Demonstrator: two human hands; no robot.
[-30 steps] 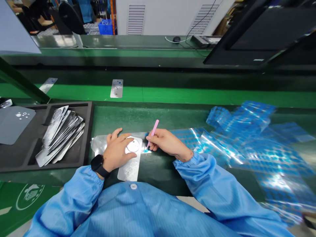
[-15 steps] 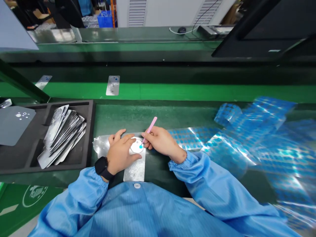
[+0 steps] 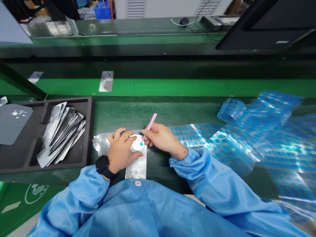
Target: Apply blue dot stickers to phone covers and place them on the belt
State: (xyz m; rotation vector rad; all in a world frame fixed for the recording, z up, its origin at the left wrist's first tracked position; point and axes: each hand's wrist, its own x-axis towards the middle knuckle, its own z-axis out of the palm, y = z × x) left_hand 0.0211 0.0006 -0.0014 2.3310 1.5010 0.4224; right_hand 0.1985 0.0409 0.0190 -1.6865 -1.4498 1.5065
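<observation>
Right hand (image 3: 160, 136): closed on a slim pink tool (image 3: 151, 121), pen-fashion, its tip pointing down and to the left; the lower fingers were tucked under, so I couldn't see all of the grip.
Left hand (image 3: 120, 148): fingers spread and unclenched, with fingertips and thumb lying over the silver plate (image 3: 136, 166).
Silver plate: flat on the green bench (image 3: 118, 115) in front of the wearer, between the two hands; the left hand covered part of its left side, and the near edge met the blue smock.
Blue dot (image 3: 141, 144): inside the plate's white round area, right at the tool's tip; whether the two touched, I couldn't tell.
Dotted film (image 3: 190, 134): a strip running right from behind the right hand, which hid some of it.
Film heap (image 3: 274, 131): far right, blurred and shiny, its layers hard to separate and its right side cut off.
Dark tray (image 3: 91, 131): on the left, its left end out of view; the fanned plates (image 3: 65, 131) inside overlapped too closely to count.
Far plate (image 3: 106, 81): alone on the bright green strip, its small markings unreadable.
</observation>
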